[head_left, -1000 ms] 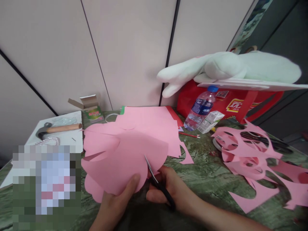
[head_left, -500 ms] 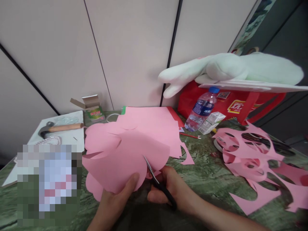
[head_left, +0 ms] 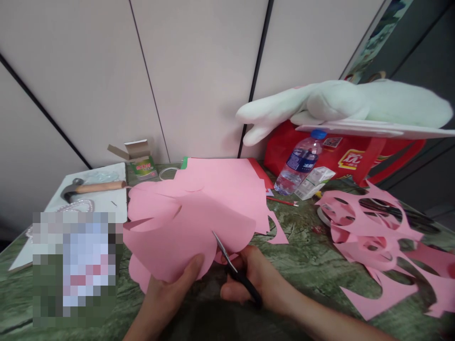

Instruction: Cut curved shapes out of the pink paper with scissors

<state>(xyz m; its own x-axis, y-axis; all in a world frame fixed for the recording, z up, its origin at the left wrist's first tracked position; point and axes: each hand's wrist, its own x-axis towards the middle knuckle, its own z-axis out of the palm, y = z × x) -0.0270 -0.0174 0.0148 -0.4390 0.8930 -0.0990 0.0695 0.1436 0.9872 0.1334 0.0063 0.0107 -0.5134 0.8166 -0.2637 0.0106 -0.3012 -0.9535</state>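
Note:
A large pink sheet of paper (head_left: 170, 246), cut with scalloped edges and curling in places, is pinched at its near edge by my left hand (head_left: 177, 286). My thumb lies on top of the paper; the other fingers are hidden underneath. My right hand (head_left: 249, 274) grips black-handled scissors (head_left: 227, 260), their blades at a notch in the paper's near right side. One blade tip shows above the sheet. Beyond it lie more flat pink sheets (head_left: 227, 173), with a small pink offcut (head_left: 277, 229) at their right.
Pink paper scraps with round holes (head_left: 377, 258) heap at right. Behind stand a water bottle (head_left: 298, 161), a small white carton (head_left: 314, 182) and a red bag (head_left: 341, 151) under a white plush toy (head_left: 341, 102). At left, a hammer (head_left: 95, 187) and beads rest on a white board (head_left: 103, 203).
The view has shifted slightly, so everything sits a little further right. The hands, scissors and paper keep nearly the same arrangement.

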